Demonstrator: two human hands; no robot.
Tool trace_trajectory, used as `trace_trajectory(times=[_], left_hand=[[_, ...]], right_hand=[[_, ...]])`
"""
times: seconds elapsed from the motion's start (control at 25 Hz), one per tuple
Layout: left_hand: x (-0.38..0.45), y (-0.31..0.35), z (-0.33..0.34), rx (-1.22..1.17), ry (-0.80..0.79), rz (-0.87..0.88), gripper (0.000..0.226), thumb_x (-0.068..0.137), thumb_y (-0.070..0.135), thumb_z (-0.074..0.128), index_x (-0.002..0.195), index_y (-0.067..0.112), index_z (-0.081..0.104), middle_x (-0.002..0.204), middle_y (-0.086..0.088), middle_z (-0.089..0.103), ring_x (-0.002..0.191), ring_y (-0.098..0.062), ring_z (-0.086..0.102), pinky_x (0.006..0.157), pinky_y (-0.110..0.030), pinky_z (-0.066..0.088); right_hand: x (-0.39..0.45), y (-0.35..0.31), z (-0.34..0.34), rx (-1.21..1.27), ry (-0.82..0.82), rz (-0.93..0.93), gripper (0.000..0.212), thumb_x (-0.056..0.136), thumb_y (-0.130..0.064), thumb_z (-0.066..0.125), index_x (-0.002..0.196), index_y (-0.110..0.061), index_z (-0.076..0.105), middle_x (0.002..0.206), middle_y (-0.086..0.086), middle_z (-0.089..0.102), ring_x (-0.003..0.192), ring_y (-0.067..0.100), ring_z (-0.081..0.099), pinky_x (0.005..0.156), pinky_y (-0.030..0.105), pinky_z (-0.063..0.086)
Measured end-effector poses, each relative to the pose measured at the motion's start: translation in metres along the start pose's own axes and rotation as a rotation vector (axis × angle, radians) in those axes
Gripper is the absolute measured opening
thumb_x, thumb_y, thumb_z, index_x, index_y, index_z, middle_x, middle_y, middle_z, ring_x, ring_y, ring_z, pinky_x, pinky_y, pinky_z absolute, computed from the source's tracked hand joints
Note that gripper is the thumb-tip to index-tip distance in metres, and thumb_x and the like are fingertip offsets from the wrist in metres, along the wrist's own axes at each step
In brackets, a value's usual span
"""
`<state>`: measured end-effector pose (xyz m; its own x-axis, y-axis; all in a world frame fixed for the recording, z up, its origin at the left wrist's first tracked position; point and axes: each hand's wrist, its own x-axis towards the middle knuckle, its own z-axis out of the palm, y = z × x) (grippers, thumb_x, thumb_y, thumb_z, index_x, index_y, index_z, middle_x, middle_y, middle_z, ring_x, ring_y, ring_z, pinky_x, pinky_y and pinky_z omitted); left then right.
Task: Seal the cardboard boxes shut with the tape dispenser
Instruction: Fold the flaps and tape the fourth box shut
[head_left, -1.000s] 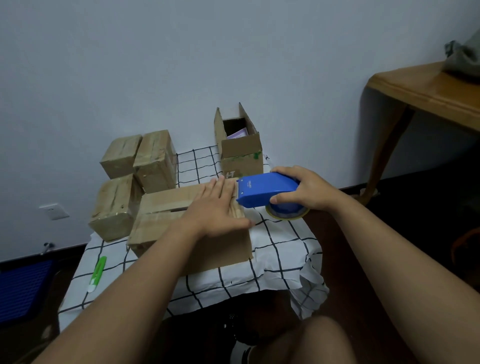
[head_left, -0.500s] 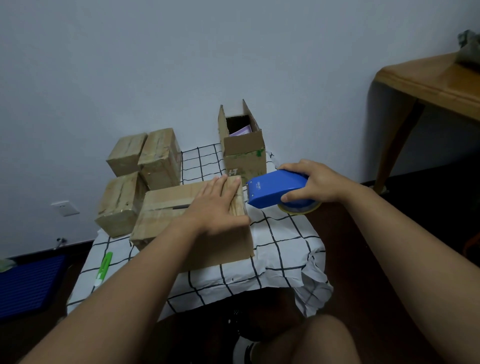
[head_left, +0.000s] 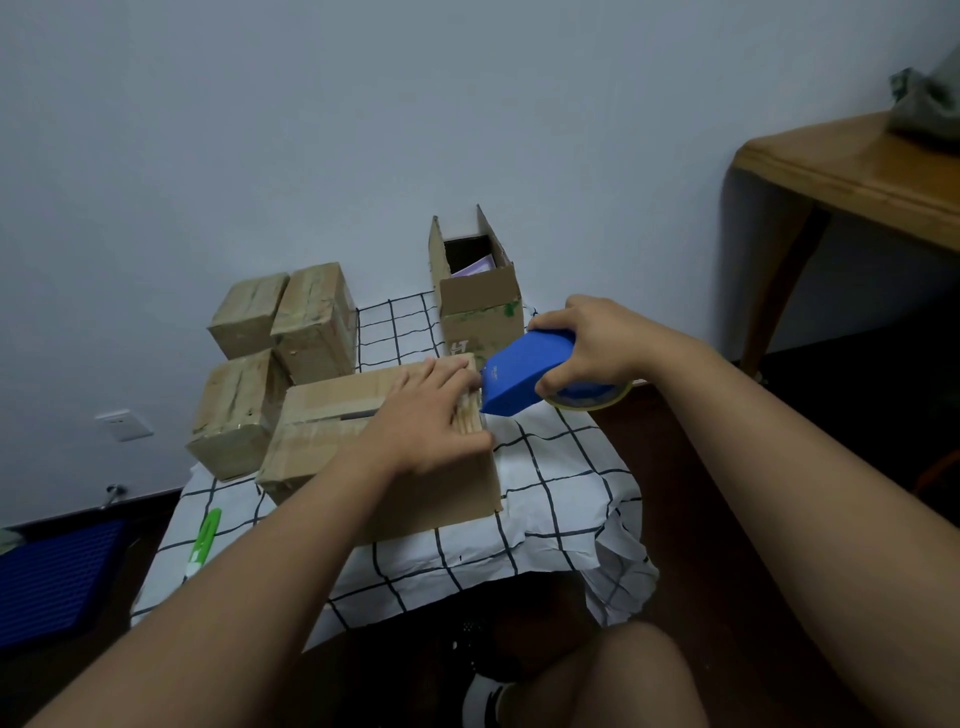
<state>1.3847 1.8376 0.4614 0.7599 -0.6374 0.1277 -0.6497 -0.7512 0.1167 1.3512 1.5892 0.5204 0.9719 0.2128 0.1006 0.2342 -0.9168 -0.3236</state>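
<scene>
A wide cardboard box (head_left: 332, 415) lies on the checked cloth (head_left: 550, 488) in front of me, its top flaps folded down with a dark slit between them. My left hand (head_left: 426, 421) rests flat on the right end of its top, fingers straight. My right hand (head_left: 597, 348) grips a blue tape dispenser (head_left: 524, 379), whose front edge touches the box's right top corner. A roll of clear tape (head_left: 592, 400) shows under the dispenser.
Three taped boxes (head_left: 280, 332) stand at the back left. An open upright box (head_left: 478, 301) with something inside stands behind the dispenser. A green cutter (head_left: 202, 540) lies on the cloth at the left. A wooden table (head_left: 852, 171) is at the right, a blue crate (head_left: 52, 577) at the lower left.
The dispenser has tilted nose-down and moved left onto the box's right top corner. My left hand stayed flat on the box top.
</scene>
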Motion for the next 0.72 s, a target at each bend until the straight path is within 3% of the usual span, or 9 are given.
trace_trajectory(times=[0.24,0.72], left_hand=[[0.003,-0.001,0.002,0.020,0.000,-0.005,0.082,0.071,0.075,0.038,0.140,0.030,0.039,0.154,0.003,0.032,0.140,-0.020,0.024,0.116,-0.048,0.022],[0.005,-0.001,0.005,0.023,0.010,-0.026,0.084,0.064,0.074,0.037,0.135,0.028,0.042,0.152,0.002,0.034,0.138,-0.023,0.028,0.113,-0.047,0.025]], right_hand=[[0.004,-0.018,-0.011,-0.102,-0.008,-0.006,0.057,0.069,-0.053,0.079,0.117,-0.026,0.065,0.090,-0.008,0.045,0.090,0.021,0.053,0.082,0.043,0.053],[0.003,-0.039,-0.008,-0.259,0.039,0.053,0.060,0.067,-0.051,0.077,0.120,-0.031,0.061,0.097,-0.001,0.041,0.090,0.024,0.046,0.079,0.040,0.049]])
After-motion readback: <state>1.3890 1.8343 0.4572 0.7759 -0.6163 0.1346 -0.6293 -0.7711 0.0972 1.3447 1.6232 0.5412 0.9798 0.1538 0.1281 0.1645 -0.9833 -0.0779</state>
